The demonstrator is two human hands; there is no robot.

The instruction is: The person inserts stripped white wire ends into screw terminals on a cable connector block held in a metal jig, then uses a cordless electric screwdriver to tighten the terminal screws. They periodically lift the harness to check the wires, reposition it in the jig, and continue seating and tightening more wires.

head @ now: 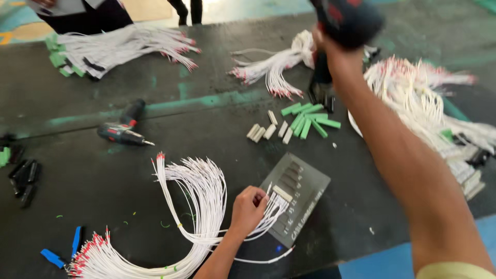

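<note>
- The left hand (248, 206) pinches white wire ends against the beige connector block (282, 193) seated in the dark jig plate (302, 199) on the bench (103, 181).
- The right hand (330, 39), raised well above and beyond the jig plate, grips a cordless driver (346, 20).
- Judging by this, the wires should stay pressed flat and the driver come down square to the block.
- The driver is blurred and cut off at the top; its bit is not visible.
- The markings on the jig plate are too small to make out.
</note>
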